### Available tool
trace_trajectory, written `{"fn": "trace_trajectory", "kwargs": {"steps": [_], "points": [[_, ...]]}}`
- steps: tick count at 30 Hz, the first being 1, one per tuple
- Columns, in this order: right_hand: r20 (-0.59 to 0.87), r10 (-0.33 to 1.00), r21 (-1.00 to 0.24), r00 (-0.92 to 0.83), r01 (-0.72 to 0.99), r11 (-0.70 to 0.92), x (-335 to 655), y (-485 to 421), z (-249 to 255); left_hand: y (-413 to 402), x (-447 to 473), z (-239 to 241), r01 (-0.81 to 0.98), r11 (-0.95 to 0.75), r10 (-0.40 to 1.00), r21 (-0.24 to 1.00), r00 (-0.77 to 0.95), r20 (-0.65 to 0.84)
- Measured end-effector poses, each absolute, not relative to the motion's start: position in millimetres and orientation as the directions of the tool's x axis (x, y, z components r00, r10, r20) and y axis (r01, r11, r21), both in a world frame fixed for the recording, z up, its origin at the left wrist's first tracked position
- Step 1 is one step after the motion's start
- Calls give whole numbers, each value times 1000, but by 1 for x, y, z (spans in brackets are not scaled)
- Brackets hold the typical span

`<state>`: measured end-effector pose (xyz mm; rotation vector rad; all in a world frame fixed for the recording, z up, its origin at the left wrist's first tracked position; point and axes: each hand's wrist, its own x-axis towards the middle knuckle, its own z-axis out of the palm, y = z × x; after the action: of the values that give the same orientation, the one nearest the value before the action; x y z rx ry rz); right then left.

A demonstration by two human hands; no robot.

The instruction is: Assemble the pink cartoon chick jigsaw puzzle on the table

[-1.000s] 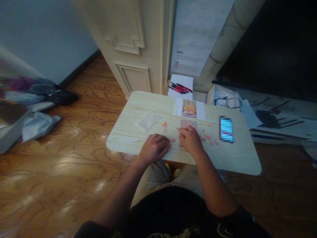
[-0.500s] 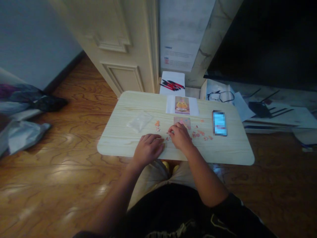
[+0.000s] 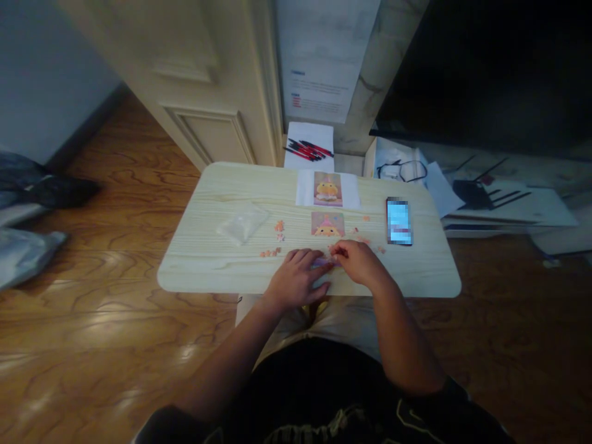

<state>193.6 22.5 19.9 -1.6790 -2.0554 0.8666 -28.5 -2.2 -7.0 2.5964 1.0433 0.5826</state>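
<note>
your left hand (image 3: 296,279) and right hand (image 3: 359,261) meet at the near edge of the pale wooden table w/ rounded corners (image 3: 208,271), fingertips almost touching. between them there's a small pale lilac piece (image 3: 324,263), flat on the tabletop; both hands' fingers are curled down onto it, pinching it from either side. can't tell how firm the grip is, too small & dim.

just beyond your hands lies a small pink picture card w/ a yellow figure (image 3: 327,224), flat, apart from your fingers. behind that, a matching picture on a white sheet (image 3: 328,189) near the far edge. small orange-pink loose bits (image 3: 279,227) are scattered left of the card, more to its right near the phone w/ a lit blue screen (image 3: 398,221). a clear crumpled plastic bag (image 3: 243,223) sits well left of your hands. off the table's far side, red and black pens (image 3: 309,149) lie on white paper, and black-rimmed glasses (image 3: 401,169) sit on papers to the right.
</note>
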Motion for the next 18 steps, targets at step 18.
{"fn": "trace_trajectory", "kwargs": {"steps": [18], "points": [[31, 999, -710, -23, 703, 38, 228, 22, 7, -2, -30, -11, 562, -715, 680, 416, 698, 225]]}}
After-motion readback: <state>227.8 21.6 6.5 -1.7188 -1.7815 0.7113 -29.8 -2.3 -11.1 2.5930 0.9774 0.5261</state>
